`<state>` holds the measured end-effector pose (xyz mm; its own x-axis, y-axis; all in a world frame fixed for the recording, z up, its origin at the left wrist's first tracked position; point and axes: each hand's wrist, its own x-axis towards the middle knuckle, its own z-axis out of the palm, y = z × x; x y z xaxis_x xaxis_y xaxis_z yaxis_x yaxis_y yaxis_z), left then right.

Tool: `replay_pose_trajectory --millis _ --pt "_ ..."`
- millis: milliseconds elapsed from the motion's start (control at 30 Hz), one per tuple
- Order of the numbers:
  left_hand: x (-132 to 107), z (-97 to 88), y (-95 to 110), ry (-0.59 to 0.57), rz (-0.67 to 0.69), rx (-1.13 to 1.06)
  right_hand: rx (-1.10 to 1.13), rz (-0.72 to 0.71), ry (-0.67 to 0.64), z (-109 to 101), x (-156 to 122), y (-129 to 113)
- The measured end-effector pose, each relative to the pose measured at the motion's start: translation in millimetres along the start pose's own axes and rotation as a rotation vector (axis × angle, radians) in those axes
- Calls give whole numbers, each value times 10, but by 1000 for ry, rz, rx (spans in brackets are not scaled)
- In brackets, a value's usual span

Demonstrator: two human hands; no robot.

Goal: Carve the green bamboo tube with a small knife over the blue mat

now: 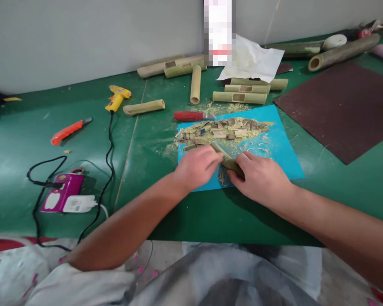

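Note:
A short bamboo tube (pixel 231 164) lies at a slant between my hands, over a blue sheet (pixel 284 148). My right hand (pixel 263 173) is closed around its near end. My left hand (pixel 198 167) is curled, with its fingertips pinched together against the tube's left side; whether something small sits between them is hidden. Just beyond the hands, a heap of bamboo chips and shavings (pixel 232 128) spreads across the sheet. A red-handled knife (pixel 191 116) rests at the sheet's far left edge, its blade pointing right.
Several cut bamboo tubes (pixel 239 97) lie farther back, some under white paper (pixel 252 59). To the left are a yellow glue gun (pixel 117 97), an orange utility knife (pixel 68 131) and a purple power box (pixel 62 193) with black cords. A dark brown sheet (pixel 341 110) covers the right.

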<state>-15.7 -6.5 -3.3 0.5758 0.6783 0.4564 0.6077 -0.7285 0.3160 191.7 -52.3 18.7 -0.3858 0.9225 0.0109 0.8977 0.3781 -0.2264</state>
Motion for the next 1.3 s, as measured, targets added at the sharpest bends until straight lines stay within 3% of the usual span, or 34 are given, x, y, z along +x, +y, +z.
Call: replay_pose_trajectory --millis 267,367,500,833,967,1300 --pt "10 6 -27 -27 19 7 11 -20 17 11 -19 14" --pt "14 2 -22 24 -4 32 11 -1 15 1 -18 5" --pt "13 -7 -14 -34 24 34 10 -5 8 -11 -14 -4" --pt "22 -7 -39 17 -23 27 13 -15 30 13 -29 22" --pt "25 -37 -38 -37 74 38 -3 -18 29 7 -26 14" --pt "91 -84 -40 -27 -90 47 -27 -1 11 -43 -31 58"
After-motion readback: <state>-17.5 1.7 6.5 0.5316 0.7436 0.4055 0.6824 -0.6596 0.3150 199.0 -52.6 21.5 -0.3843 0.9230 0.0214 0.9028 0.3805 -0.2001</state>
